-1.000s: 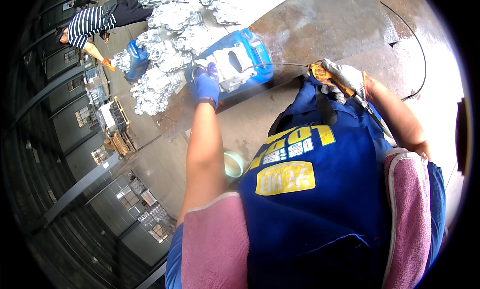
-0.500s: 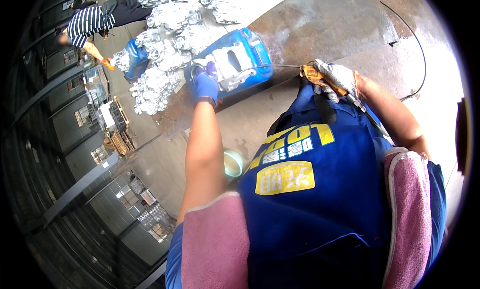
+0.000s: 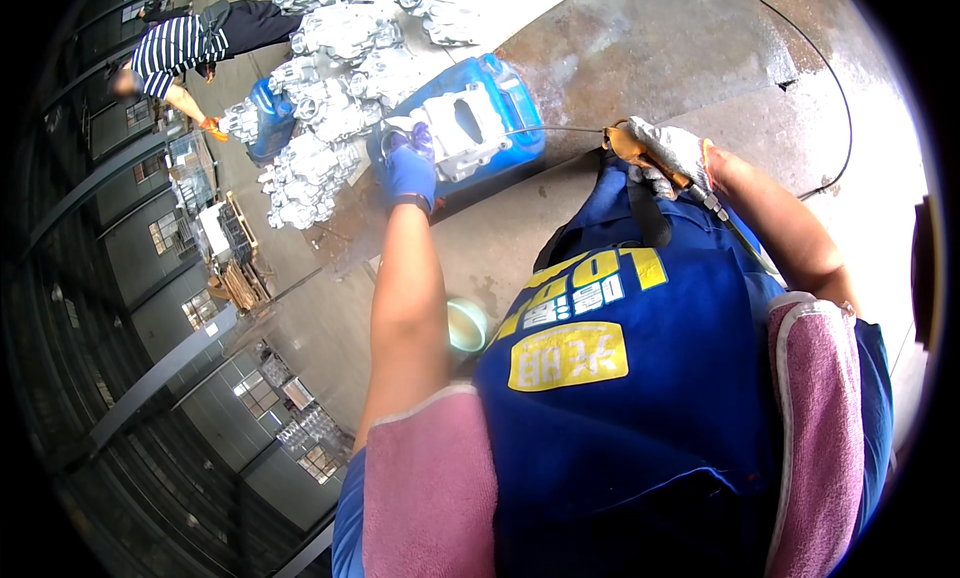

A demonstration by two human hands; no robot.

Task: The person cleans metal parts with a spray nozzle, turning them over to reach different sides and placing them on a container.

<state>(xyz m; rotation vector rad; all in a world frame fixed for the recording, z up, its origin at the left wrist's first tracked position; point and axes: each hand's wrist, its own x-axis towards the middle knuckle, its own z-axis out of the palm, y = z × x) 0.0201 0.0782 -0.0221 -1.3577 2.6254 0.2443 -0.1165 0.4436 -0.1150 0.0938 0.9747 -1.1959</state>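
Observation:
A silver metal casting (image 3: 485, 113) with a large oval opening rests on a blue plastic jerrycan (image 3: 522, 90) lying on its side. My left hand (image 3: 410, 166), in a blue-purple glove, grips the casting's left end, its fingers bent over the edge. In a whitish work glove, my right hand (image 3: 675, 150) is closed round a yellow-orange air tool (image 3: 627, 145) in front of my apron. From the tool a long thin rod (image 3: 565, 130) reaches left to the casting's right side. Where its tip touches is too small to tell. A hose (image 3: 745, 240) trails from the tool's rear past my right forearm.
Several similar silver castings (image 3: 310, 173) crowd the floor left of and beyond the jerrycan. A person in a striped shirt (image 3: 182, 50) bends at the far left, with an orange-gloved hand at a casting by another blue container (image 3: 270, 123). A pale green bowl (image 3: 466, 326) stands near my left arm.
The rod's visible end has shifted right, toward the casting's edge, and the air tool has turned slightly in my right hand. My left hand stays on the casting.

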